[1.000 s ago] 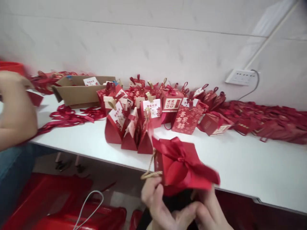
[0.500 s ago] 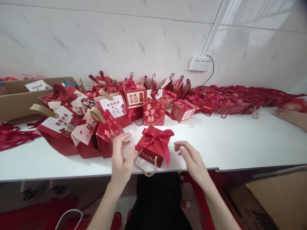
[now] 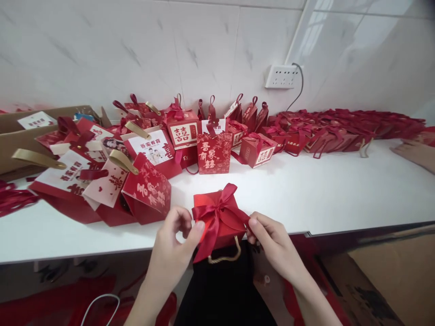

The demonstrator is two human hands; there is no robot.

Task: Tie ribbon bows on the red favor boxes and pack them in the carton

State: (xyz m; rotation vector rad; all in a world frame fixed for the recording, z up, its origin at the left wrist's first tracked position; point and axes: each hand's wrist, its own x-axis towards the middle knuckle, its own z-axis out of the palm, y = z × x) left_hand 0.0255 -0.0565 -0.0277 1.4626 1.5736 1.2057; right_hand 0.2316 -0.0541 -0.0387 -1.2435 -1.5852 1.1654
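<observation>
A small red gift box (image 3: pixel 222 226) with a red satin ribbon bow (image 3: pixel 215 210) and a gold rope handle sits at the front edge of the white table (image 3: pixel 322 194). My left hand (image 3: pixel 173 246) pinches the bow's left loop with thumb and fingers. On the other side, my right hand (image 3: pixel 272 240) pinches the right loop. Both hands grip the ribbon from opposite sides of the box.
Many finished red gift boxes and bags (image 3: pixel 142 149) crowd the back left. Flat red bags (image 3: pixel 343 131) lie stacked along the back right wall. A cardboard box (image 3: pixel 13 140) stands far left. Another person's hand (image 3: pixel 413 151) rests at the right edge. A wall socket (image 3: pixel 281 76) hangs above.
The box has been turned and drawn nearer to the table's front edge. Both hands, open beside it half a second ago, now pinch the bow's loops.
</observation>
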